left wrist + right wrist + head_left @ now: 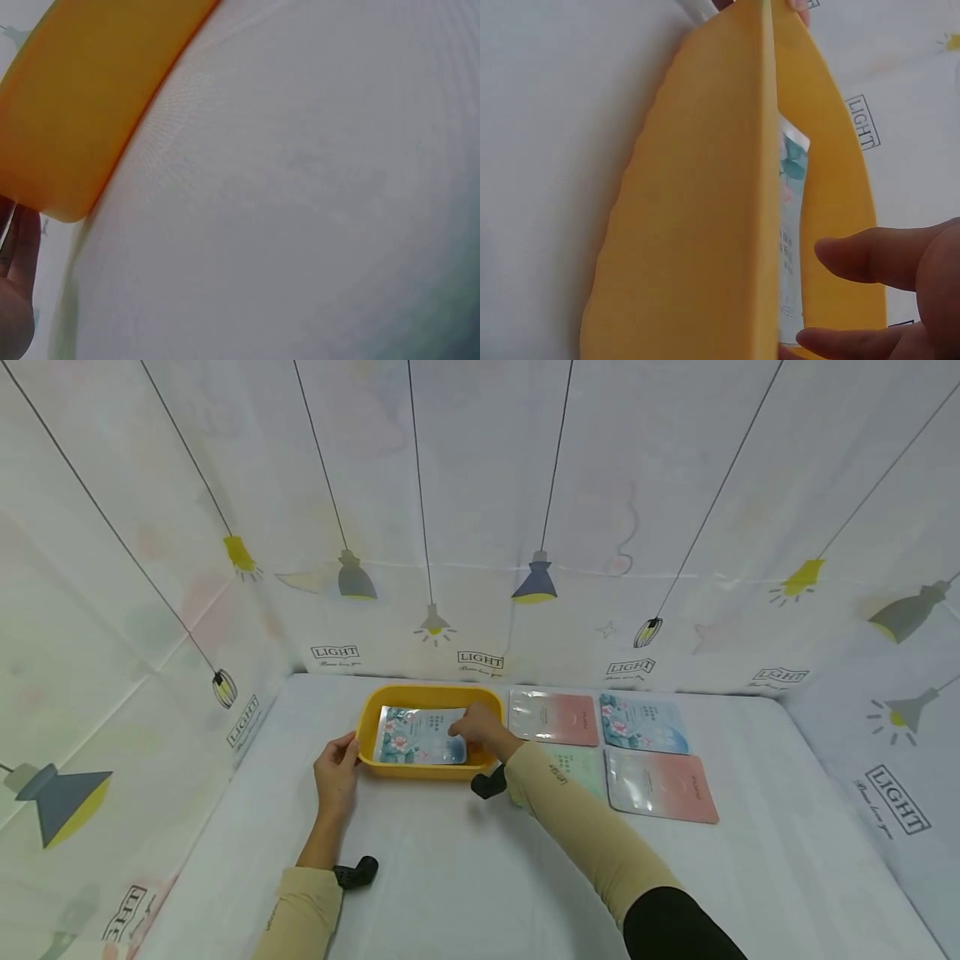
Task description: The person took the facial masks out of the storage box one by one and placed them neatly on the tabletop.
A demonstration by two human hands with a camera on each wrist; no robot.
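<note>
A yellow plastic tray (pixel 427 772) stands at the back of the white table. Inside it lies a blue sachet with pink flowers (pixel 420 735), partly covered by my right hand (pixel 480 728) at its right end. In the right wrist view, the thumb (pixel 847 255) is spread apart from the fingers, and one fingertip is right at the sachet's lower edge. My left hand (pixel 336 777) holds the tray's left end by the rim. The left wrist view shows its fingers (pixel 26 247) against the corner of the tray's yellow wall (pixel 90 112).
Right of the tray lie two pink-and-silver sachets (pixel 555 718), another blue floral sachet (pixel 643 724) and a green sachet (pixel 577 764), partly hidden by my right sleeve. A white curtain printed with lamps (pixel 480 485) rises behind the table.
</note>
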